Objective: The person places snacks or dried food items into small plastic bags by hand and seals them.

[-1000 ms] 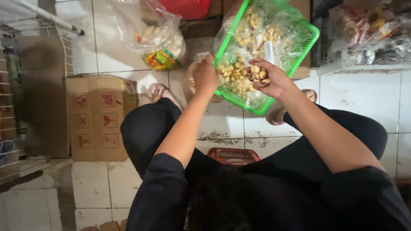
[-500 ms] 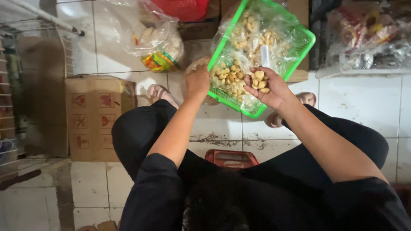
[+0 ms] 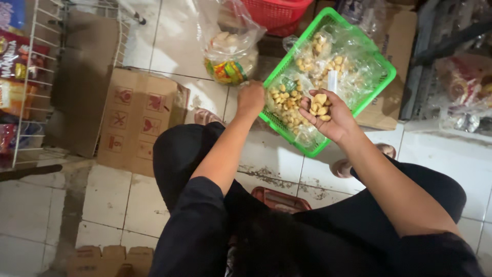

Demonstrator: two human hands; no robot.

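Observation:
A green plastic basket (image 3: 382, 81) sits tilted on the floor ahead of my knees, filled with clear bags of pale yellow snack pieces (image 3: 287, 102). My left hand (image 3: 251, 98) is closed on the near left edge of the basket and its plastic. My right hand (image 3: 328, 115) is palm up over the basket's near corner, cupping a small handful of the yellow snack pieces (image 3: 320, 104). A small white stick-like object (image 3: 333, 81) lies among the bags just beyond my right hand.
A clear bag of snacks with a colourful pack (image 3: 230, 54) stands left of the basket. A flat cardboard box (image 3: 138, 120) lies at my left, a wire rack (image 3: 31, 82) farther left. A red basket (image 3: 277, 13) is behind, a cardboard box (image 3: 389, 107) and bagged goods (image 3: 461, 87) to the right.
The view has shifted a little; my right hand has lifted slightly off the basket with the snack pieces in its palm. My left hand stays at the basket's edge.

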